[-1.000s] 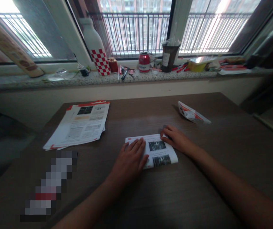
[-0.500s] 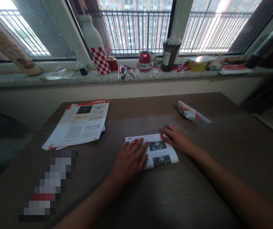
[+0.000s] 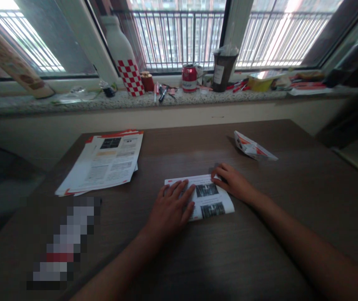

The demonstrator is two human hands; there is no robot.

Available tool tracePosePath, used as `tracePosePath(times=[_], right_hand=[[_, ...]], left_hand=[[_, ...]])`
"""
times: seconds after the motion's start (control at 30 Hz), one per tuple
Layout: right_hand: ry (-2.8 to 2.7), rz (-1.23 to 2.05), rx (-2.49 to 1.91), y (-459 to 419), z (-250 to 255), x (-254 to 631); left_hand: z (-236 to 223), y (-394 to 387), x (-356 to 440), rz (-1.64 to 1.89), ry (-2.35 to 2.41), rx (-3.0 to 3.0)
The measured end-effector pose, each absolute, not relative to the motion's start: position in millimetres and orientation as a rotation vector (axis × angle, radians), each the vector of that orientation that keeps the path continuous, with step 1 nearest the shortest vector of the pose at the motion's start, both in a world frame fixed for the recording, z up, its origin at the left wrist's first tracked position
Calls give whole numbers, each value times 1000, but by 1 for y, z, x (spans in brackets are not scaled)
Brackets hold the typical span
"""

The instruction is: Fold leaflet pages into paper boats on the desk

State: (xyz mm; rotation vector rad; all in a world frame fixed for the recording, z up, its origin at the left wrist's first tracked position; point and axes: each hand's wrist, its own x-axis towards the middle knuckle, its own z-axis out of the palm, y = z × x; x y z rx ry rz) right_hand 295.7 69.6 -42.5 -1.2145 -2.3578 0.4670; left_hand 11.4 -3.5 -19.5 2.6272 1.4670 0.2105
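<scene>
A folded sheet of printed paper [image 3: 214,196] with two dark pictures lies on the table in front of me, its right side slightly raised in a rounded bend. My left hand [image 3: 173,205] rests flat on the left part of the sheet, fingers spread, hiding what is printed beneath. At the upper right corner, my right hand [image 3: 229,179] has its fingers bent, thumb and forefinger closed on the paper's edge. Farther back on the right stands a small folded paper piece [image 3: 254,146] with orange and white print, apart from both hands.
A stack of printed sheets [image 3: 103,165] lies at the table's back left, with a pixelated oblong object [image 3: 66,242] nearer me. Along the windowsill [image 3: 97,104] stand a red-checked white bottle [image 3: 130,77], a red can [image 3: 189,78], a dark cup [image 3: 223,71] and small clutter.
The left hand's forefinger has moved right, spreading away from the other fingers. My right hand and the folded sheet stay almost in place, and the view has tilted slightly.
</scene>
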Motion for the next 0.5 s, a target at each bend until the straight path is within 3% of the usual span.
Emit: tracePosePath(times=[0.5], right_hand=[[-2459, 601, -1223, 84, -12, 293]], left_hand=[[-27, -3, 9, 287, 1432, 2615]])
